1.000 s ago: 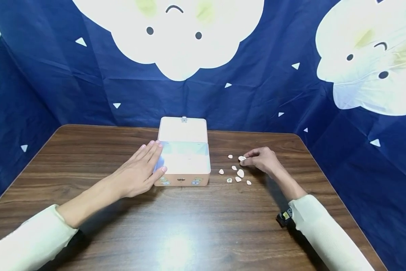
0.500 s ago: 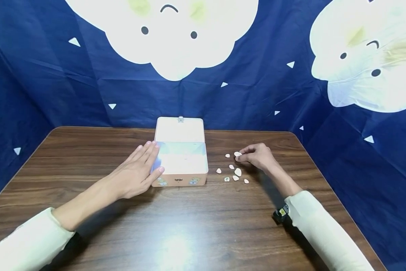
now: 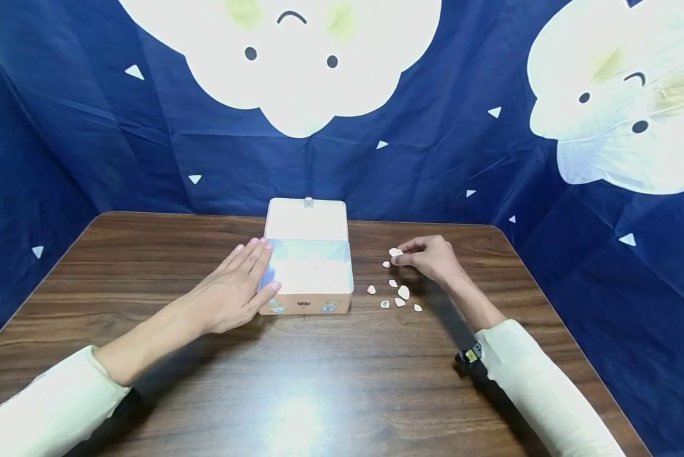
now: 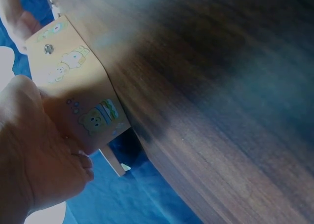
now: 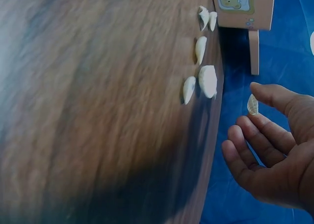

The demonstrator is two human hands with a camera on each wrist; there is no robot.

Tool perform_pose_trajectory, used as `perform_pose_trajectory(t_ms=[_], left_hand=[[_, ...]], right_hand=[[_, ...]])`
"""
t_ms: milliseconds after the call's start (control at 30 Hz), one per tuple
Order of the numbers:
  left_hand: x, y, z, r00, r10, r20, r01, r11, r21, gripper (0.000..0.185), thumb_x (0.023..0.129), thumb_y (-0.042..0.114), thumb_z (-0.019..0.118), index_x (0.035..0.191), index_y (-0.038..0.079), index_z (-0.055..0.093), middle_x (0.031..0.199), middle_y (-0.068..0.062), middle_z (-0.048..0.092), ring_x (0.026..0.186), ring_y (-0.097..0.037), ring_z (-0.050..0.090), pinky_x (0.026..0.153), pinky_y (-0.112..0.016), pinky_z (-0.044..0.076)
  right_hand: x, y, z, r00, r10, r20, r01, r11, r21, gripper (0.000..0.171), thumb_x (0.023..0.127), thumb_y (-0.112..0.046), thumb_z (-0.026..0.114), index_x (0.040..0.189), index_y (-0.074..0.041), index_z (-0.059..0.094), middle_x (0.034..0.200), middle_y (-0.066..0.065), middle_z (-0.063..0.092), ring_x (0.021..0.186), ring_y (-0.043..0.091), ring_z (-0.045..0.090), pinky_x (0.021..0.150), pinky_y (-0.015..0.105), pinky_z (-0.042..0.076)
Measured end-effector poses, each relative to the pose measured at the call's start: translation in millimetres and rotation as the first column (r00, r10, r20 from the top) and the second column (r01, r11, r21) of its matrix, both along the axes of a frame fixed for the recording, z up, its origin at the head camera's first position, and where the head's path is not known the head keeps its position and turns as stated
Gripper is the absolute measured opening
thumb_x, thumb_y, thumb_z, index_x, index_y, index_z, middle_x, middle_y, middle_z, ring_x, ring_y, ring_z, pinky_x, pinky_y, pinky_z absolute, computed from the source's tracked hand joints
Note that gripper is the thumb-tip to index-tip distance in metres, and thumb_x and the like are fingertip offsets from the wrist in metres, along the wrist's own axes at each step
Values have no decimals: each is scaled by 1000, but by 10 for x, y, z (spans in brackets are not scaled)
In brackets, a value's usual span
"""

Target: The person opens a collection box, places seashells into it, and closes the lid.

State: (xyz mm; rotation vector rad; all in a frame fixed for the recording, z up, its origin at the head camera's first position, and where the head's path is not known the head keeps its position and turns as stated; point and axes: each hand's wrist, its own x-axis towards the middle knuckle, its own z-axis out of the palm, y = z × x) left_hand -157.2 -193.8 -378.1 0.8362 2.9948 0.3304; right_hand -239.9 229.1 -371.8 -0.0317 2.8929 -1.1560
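My right hand [image 3: 435,259] pinches a small pale seashell [image 5: 252,105] between thumb and index finger, to the right of the box and above the table in the right wrist view. With its fingers stretched out, my left hand [image 3: 230,295] rests along the left edge of a peach-coloured box [image 3: 316,304]. The box has cartoon bears on its sides, and its lid [image 3: 306,219] stands open at the back. Several more shells [image 3: 403,292] lie scattered on the table to the right of the box. The left palm covers part of the box's side in the left wrist view.
The box and shells are on a dark wood-grain table [image 3: 342,368] with rounded far corners. Close behind it hangs a blue cloth backdrop [image 3: 250,158] with white clouds, which continues round both sides.
My right hand has lifted the shell and carried it left and slightly back, toward the box. The left hand has stayed on the box edge.
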Motion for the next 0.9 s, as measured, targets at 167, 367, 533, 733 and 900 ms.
perform_pose_trajectory(t_ms=[167,367,533,733,900], left_hand=[[7,8,-4,1000,6,3,-6,1000,-9,83,123,51,32,177,-9,14,188,-27,11,178,-46,7,146,-63,10],[17,8,2,1000,12,2,-12,1000,-17,82,123,50,33,177,-9,15,188,-28,12,177,-47,8,145,-63,10],[21,2,5,1000,18,0,-18,1000,-24,82,123,51,32,177,-9,15,188,-28,12,177,-47,7,146,-63,9],[19,9,12,1000,22,-1,-22,999,-28,82,123,50,33,177,-9,15,188,-28,13,177,-47,8,145,-64,10],[13,16,10,1000,21,-2,-21,999,-33,81,123,49,32,177,-9,15,188,-28,13,177,-47,9,145,-64,10]], right_hand=[[-1,-87,39,999,19,-27,-19,1000,5,37,89,-34,96,117,-12,89,111,5,89,113,25,76,106,39,54],[6,-233,116,998,39,-39,-40,999,-13,34,89,-34,96,116,-14,90,108,4,89,107,22,75,94,32,55],[8,-355,167,996,67,-59,-70,996,-48,33,89,-32,96,117,-14,90,108,5,88,104,20,75,88,29,56],[10,-477,203,994,91,-64,-96,992,-77,34,89,-33,96,117,-15,89,108,5,87,98,19,74,81,28,57],[24,-574,240,990,120,-71,-126,988,-88,33,89,-34,96,116,-16,90,107,5,88,99,20,76,81,29,59]])
